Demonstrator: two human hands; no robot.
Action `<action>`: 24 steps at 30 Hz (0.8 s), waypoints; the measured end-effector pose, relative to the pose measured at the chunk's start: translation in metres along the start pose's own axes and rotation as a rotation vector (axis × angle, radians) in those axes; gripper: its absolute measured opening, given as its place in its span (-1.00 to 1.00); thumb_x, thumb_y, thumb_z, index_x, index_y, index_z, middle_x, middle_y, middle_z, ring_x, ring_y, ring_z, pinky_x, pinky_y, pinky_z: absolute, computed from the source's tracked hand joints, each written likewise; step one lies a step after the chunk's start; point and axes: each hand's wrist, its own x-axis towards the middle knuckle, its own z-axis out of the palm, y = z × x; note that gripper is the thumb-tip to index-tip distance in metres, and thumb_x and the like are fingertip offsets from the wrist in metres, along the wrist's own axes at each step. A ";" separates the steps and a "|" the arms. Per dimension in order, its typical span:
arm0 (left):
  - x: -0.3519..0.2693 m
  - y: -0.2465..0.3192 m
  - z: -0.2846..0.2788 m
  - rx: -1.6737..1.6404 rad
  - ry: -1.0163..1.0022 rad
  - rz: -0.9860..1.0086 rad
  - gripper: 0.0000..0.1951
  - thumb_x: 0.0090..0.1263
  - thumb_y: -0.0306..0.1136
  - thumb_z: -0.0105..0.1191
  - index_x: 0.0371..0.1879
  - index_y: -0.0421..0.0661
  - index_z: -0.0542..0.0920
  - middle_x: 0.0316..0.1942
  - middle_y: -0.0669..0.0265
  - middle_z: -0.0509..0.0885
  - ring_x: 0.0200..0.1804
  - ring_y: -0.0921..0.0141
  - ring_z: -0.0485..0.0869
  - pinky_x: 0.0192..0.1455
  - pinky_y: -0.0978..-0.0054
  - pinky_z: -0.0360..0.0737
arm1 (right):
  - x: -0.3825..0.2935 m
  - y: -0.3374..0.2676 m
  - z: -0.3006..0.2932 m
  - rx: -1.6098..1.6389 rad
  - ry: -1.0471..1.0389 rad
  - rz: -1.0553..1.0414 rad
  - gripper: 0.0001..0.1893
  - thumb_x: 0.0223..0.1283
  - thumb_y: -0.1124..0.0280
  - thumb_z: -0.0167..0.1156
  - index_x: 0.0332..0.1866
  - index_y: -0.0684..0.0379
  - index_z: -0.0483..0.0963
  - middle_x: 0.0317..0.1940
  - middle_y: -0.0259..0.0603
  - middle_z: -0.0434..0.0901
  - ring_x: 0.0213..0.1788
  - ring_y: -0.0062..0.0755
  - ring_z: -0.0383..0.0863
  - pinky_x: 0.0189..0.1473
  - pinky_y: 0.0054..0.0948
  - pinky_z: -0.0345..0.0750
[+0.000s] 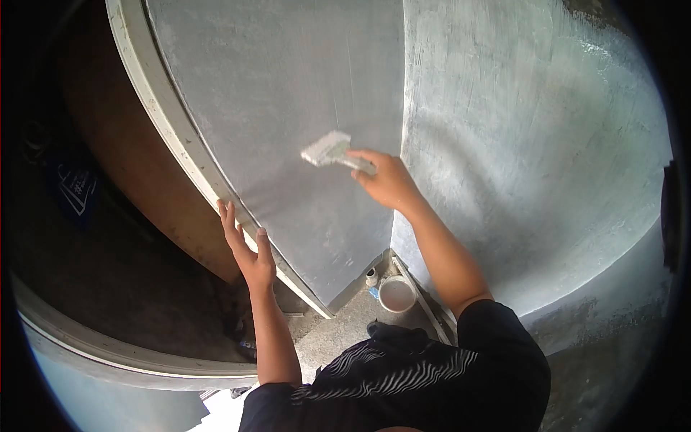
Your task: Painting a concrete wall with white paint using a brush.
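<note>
My right hand (390, 181) grips the handle of a wide, pale-bristled paintbrush (327, 148). The brush is in front of the grey wall panel (280, 97), slightly blurred; whether its bristles touch the surface I cannot tell. My left hand (248, 251) is raised with its fingers apart, at the cream door frame (178, 129), and holds nothing. The fingertips overlap the frame's edge, and contact is not certain. On the right, past the inner corner, a second wall (518, 124) shows streaky pale coating.
On the floor by the corner stand a round bucket (398, 294) of whitish liquid and a small white container (371, 277). A long thin strip (424, 302) lies beside the bucket. Left of the frame is a dark doorway with a brown panel (162, 205) inside.
</note>
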 end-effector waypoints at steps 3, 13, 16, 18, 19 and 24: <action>0.001 -0.001 -0.001 0.002 0.003 -0.003 -0.34 0.46 -0.18 0.09 0.50 -0.04 0.20 0.63 0.19 -0.03 0.62 0.11 0.00 0.53 -0.12 0.03 | 0.009 -0.013 -0.013 0.073 0.227 -0.161 -0.55 0.29 0.37 0.23 0.30 -0.09 0.51 0.00 -0.10 0.70 -0.22 -0.17 0.72 -0.08 -0.31 0.58; 0.000 -0.002 0.000 0.004 -0.008 -0.016 -0.34 0.46 -0.19 0.09 0.50 -0.03 0.21 0.63 0.20 -0.03 0.62 0.11 -0.01 0.54 -0.10 0.02 | 0.058 0.004 0.016 0.122 0.457 -0.333 -0.51 0.33 0.36 0.17 0.36 -0.14 0.41 -0.23 0.03 0.71 -0.27 0.13 0.69 -0.21 -0.13 0.60; -0.001 -0.001 -0.003 0.004 -0.007 -0.023 -0.34 0.45 -0.20 0.10 0.50 -0.04 0.22 0.63 0.19 -0.04 0.62 0.10 0.00 0.54 -0.09 0.02 | 0.041 0.042 0.052 0.109 0.425 -0.338 -0.47 0.32 0.37 0.18 0.40 -0.14 0.37 -0.23 0.11 0.68 -0.24 0.15 0.68 -0.21 -0.10 0.60; -0.001 -0.001 -0.002 -0.003 -0.014 -0.024 -0.35 0.45 -0.21 0.10 0.50 -0.03 0.22 0.63 0.19 -0.05 0.62 0.11 -0.01 0.55 -0.09 0.02 | 0.021 0.071 0.073 0.073 0.399 -0.335 -0.45 0.31 0.38 0.18 0.41 -0.16 0.35 -0.26 0.14 0.67 -0.24 0.17 0.67 -0.21 -0.07 0.59; -0.001 -0.001 -0.003 -0.006 -0.021 -0.027 -0.35 0.45 -0.22 0.10 0.50 -0.03 0.22 0.63 0.19 -0.05 0.62 0.11 -0.02 0.55 -0.09 0.01 | 0.007 0.086 0.084 0.060 0.365 -0.309 -0.44 0.30 0.39 0.18 0.42 -0.16 0.34 -0.28 0.15 0.67 -0.25 0.17 0.67 -0.21 -0.06 0.59; -0.001 -0.002 0.002 0.040 -0.015 0.006 -0.35 0.43 -0.24 0.10 0.49 -0.02 0.24 0.63 0.18 -0.05 0.62 0.12 -0.04 0.54 -0.09 0.02 | -0.052 0.155 0.130 -0.093 0.072 -0.054 -0.45 0.35 0.34 0.14 0.44 -0.23 0.31 -0.36 0.13 0.66 -0.28 0.18 0.68 -0.22 -0.06 0.60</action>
